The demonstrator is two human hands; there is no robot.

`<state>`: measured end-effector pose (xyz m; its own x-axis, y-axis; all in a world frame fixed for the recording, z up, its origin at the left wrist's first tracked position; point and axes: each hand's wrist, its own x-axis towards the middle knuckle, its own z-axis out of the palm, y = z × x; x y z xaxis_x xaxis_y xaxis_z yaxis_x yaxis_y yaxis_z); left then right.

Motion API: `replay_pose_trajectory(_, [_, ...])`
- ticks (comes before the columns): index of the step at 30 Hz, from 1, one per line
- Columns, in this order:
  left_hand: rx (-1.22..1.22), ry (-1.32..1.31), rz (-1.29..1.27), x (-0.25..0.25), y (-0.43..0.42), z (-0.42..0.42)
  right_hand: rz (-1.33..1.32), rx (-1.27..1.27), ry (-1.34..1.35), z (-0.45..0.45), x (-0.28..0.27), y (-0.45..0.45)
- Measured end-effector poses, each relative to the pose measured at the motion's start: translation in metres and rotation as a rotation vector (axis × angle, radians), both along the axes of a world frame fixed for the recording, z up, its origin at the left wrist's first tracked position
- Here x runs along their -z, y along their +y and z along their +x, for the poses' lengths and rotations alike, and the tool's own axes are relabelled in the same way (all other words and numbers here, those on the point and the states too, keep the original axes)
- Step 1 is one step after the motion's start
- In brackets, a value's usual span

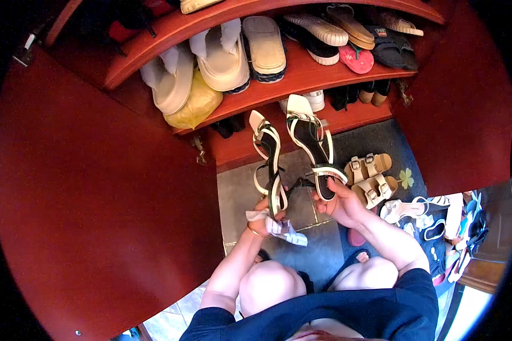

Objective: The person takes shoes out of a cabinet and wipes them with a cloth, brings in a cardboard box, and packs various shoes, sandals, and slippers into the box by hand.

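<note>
My left hand [260, 223] is closed around the toe end of a strappy heeled sandal [272, 149] with a dark insole and white straps. A crumpled pale cloth or tissue [289, 232] hangs from the same hand. In my right hand [342, 206] is the matching sandal [308, 135], gripped at its toe with the thumb over the front. Both sandals point heel-first toward the shelves and are held side by side, slightly apart, above the tiled floor. The fingers under each sole are partly hidden.
A red shoe cabinet stands ahead, its left door [96, 187] and right door [461, 102] swung open. Its shelf [301, 82] carries several slippers and a yellow bag [196, 102]. Buckled tan sandals [372, 177] rest on a dark mat at right, near a pile of shoes [438, 227].
</note>
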<state>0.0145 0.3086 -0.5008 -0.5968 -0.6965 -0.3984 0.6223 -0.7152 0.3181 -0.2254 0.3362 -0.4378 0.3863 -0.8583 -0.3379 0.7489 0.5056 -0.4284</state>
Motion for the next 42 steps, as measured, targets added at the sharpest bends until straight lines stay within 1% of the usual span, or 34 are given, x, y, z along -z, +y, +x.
replay_pose_trajectory(1, [0.020,0.036,-0.050,0.000,-0.001,-0.001,-0.035,-0.036,-0.020,-0.001,-0.001,0.000])
replay_pose_trajectory(3, [0.031,0.022,-0.020,-0.005,-0.001,-0.001,-0.103,-0.098,-0.061,-0.001,-0.004,-0.001])
replay_pose_trajectory(4, [0.022,0.014,0.003,-0.010,-0.001,-0.002,-0.141,-0.126,0.065,0.002,-0.020,0.002])
replay_pose_trajectory(6, [0.010,-0.002,0.044,-0.022,-0.002,-0.005,-0.165,-0.204,0.249,0.008,-0.023,0.004])
replay_pose_trajectory(7, [0.021,-0.095,-0.134,-0.024,-0.004,-0.004,-0.156,-0.219,0.325,0.014,-0.029,0.005])
replay_pose_trajectory(9, [-0.082,-0.360,-0.223,-0.048,-0.003,-0.019,-0.173,-0.199,0.352,0.019,-0.023,0.004])
replay_pose_trajectory(10, [-0.049,-0.399,-0.199,-0.059,-0.003,-0.017,-0.206,-0.180,0.395,0.021,-0.023,0.003])
replay_pose_trajectory(11, [-0.117,-0.441,-0.271,-0.056,-0.004,-0.019,-0.244,-0.161,0.439,0.022,-0.026,-0.001])
replay_pose_trajectory(12, [-0.118,-0.479,-0.316,-0.062,-0.007,-0.022,-0.228,-0.188,0.475,0.019,-0.034,-0.001])
replay_pose_trajectory(15, [-0.108,-0.588,-0.448,-0.092,-0.014,-0.028,-0.318,-0.128,0.636,0.012,-0.046,-0.009])
replay_pose_trajectory(17, [-0.104,-0.646,-0.589,-0.109,-0.031,-0.032,-0.287,-0.077,0.612,0.008,-0.062,-0.022])
replay_pose_trajectory(19, [-0.119,-0.654,-0.647,-0.129,-0.050,-0.038,-0.284,-0.086,0.623,0.004,-0.081,-0.037])
replay_pose_trajectory(20, [-0.132,-0.652,-0.694,-0.129,-0.062,-0.038,-0.338,-0.059,0.639,0.004,-0.087,-0.046])
replay_pose_trajectory(21, [-0.176,-0.687,-0.766,-0.135,-0.072,-0.042,-0.381,-0.041,0.672,0.004,-0.090,-0.055])
replay_pose_trajectory(23, [-0.244,-0.659,-0.793,-0.147,-0.095,-0.048,-0.436,0.013,0.760,0.003,-0.106,-0.077])
replay_pose_trajectory(25, [-0.273,-0.688,-0.852,-0.164,-0.128,-0.053,-0.521,0.066,0.855,0.001,-0.120,-0.109])
replay_pose_trajectory(26, [-0.285,-0.659,-0.822,-0.179,-0.142,-0.058,-0.552,0.079,0.900,-0.002,-0.126,-0.131])
replay_pose_trajectory(27, [-0.249,-0.687,-0.795,-0.189,-0.161,-0.060,-0.594,0.120,0.948,-0.003,-0.136,-0.152])
replay_pose_trajectory(28, [-0.238,-0.683,-0.809,-0.198,-0.180,-0.064,-0.691,0.097,1.013,-0.011,-0.137,-0.181])
replay_pose_trajectory(29, [-0.232,-0.679,-0.825,-0.206,-0.198,-0.069,-0.575,0.067,1.049,-0.016,-0.139,-0.207])
replay_pose_trajectory(30, [-0.230,-0.752,-0.879,-0.213,-0.213,-0.074,-0.544,0.079,1.060,-0.015,-0.147,-0.226])
replay_pose_trajectory(31, [-0.229,-0.827,-0.930,-0.220,-0.228,-0.078,-0.515,0.065,1.135,-0.017,-0.153,-0.243])
replay_pose_trajectory(32, [-0.202,-0.900,-1.052,-0.221,-0.250,-0.079,-0.475,0.051,1.177,-0.021,-0.154,-0.261])
replay_pose_trajectory(33, [-0.199,-0.948,-0.919,-0.219,-0.266,-0.083,-0.432,0.036,1.217,-0.024,-0.154,-0.278])
replay_pose_trajectory(35, [-0.147,-1.014,-0.825,-0.219,-0.280,-0.089,-0.351,0.025,1.335,-0.023,-0.149,-0.302])
replay_pose_trajectory(36, [-0.234,-1.330,-0.928,-0.216,-0.286,-0.094,-0.378,-0.001,1.386,-0.022,-0.142,-0.310])
replay_pose_trajectory(39, [-0.317,-1.183,-0.857,-0.178,-0.335,-0.102,-0.292,0.047,1.326,-0.023,-0.130,-0.320])
replay_pose_trajectory(40, [-0.306,-1.100,-0.850,-0.194,-0.319,-0.107,-0.286,0.071,1.312,-0.024,-0.123,-0.326])
replay_pose_trajectory(41, [-0.270,-1.240,-0.847,-0.197,-0.320,-0.109,-0.269,0.085,1.334,-0.023,-0.125,-0.324])
replay_pose_trajectory(42, [-0.359,-1.425,-0.937,-0.191,-0.328,-0.112,-0.225,0.102,1.229,-0.020,-0.123,-0.323])
